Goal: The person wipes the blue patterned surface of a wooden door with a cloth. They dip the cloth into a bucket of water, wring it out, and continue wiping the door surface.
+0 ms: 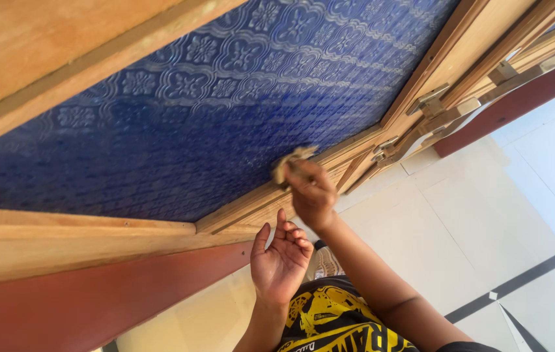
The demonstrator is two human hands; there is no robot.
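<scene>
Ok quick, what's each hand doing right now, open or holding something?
Left hand: open, palm up, fingers loosely curled, holding nothing.
Right hand: closed in a grip on a small crumpled tan pad against the wooden frame.

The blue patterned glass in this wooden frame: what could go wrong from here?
1. The right hand presses a small pale piece at the edge of the blue patterned glass; hard pressure might crack it.
2. The left hand hangs open, off the wooden frame, so the frame may shift.
</scene>
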